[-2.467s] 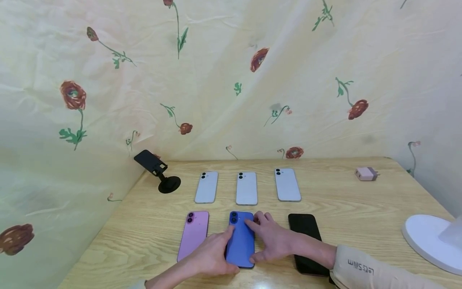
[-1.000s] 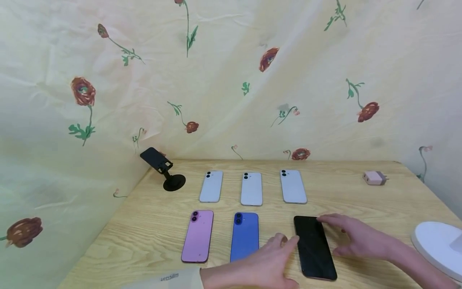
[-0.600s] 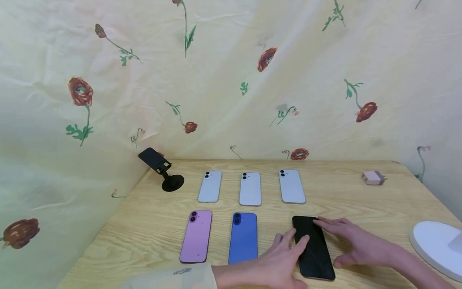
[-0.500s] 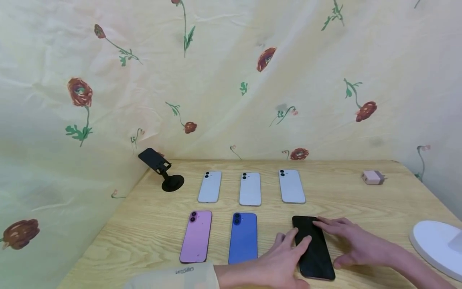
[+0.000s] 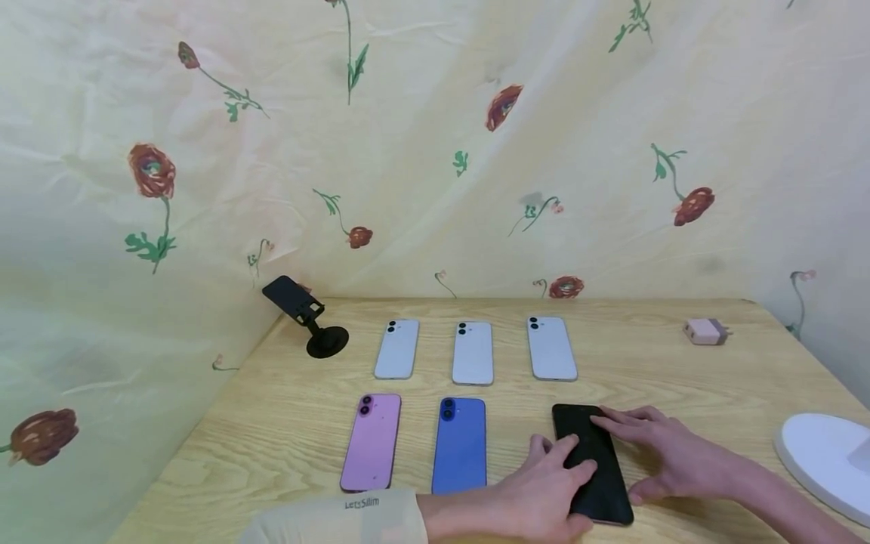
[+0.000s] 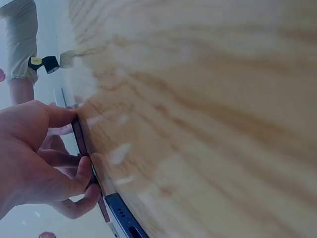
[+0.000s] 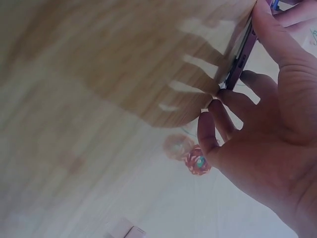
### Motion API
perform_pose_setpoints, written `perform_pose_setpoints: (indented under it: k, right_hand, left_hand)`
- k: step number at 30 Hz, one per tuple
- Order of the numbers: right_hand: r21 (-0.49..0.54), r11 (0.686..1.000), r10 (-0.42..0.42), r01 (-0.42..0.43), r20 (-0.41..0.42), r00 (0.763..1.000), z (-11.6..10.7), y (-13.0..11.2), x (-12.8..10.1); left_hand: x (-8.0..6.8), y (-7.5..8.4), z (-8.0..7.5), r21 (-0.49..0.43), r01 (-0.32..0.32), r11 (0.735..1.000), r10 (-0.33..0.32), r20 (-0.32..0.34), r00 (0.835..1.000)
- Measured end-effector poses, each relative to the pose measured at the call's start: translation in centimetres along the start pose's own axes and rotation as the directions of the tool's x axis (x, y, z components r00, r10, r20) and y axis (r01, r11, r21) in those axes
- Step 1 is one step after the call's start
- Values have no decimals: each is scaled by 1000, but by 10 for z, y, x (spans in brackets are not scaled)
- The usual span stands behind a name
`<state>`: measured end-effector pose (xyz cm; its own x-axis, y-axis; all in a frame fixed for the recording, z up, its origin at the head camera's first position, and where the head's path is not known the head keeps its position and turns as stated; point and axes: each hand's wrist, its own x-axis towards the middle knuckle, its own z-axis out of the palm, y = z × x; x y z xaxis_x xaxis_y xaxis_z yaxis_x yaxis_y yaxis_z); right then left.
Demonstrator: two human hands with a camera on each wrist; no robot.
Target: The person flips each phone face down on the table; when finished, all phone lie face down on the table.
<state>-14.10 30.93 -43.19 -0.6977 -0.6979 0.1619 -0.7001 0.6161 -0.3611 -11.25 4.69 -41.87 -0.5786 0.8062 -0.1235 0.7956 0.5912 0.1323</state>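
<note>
A smartphone with its black screen up (image 5: pixel 600 487) lies flat on the wooden table, front right in the head view. My left hand (image 5: pixel 537 491) reaches over its left side, two fingertips on the screen and the thumb at the bottom edge. Along its right side my right hand (image 5: pixel 669 457) holds the edge, fingers near the top corner and thumb lower down. The right wrist view shows the right thumb and fingers against the phone's side (image 7: pixel 241 62). In the left wrist view, the left hand's fingers and thumb (image 6: pixel 62 116) meet the phone's edge.
Left of it lie a blue phone (image 5: pixel 460 449) and a pink phone (image 5: pixel 371 446), backs up. Behind them are three white phones (image 5: pixel 473 355) in a row. A black phone stand (image 5: pixel 328 342), a pink charger plug (image 5: pixel 704 332) and a white round base (image 5: pixel 816 461) stand around.
Both hands have gone from the blue phone right to the black-screened one. Over the last half second the left fingers have slid further over its screen; the right hand has barely moved.
</note>
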Motion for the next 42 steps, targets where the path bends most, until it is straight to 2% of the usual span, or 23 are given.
perform_pose_setpoints:
  k: [3,8,17,24,31,36,42]
  right_hand:
    - [11,1000,9,-9,2,1000,0,0,0]
    - [21,999,33,-33,12,999,-1,1,1]
    - [-7,997,80,-80,17,997,-3,-6,7]
    - [-64,993,97,-98,-25,995,0,-9,10]
    - [-48,993,106,-106,-12,994,-2,-9,9]
    - [-32,994,101,-101,-14,995,-2,-8,8]
    - [-61,996,55,-60,-75,996,-2,-8,6]
  left_hand:
    - [0,2,0,39,-6,999,7,-1,1000]
    - [0,3,1,48,-7,999,7,-5,1000]
    - [0,2,2,0,4,1000,-4,4,1000]
    - [-1,2,3,-7,4,1000,-4,-13,1000]
    - [-1,2,3,-4,-10,1000,10,-30,1000]
    - [-1,1,3,-57,-1,998,-1,-31,1000]
    - [-2,0,2,-115,12,993,-14,-20,1000]
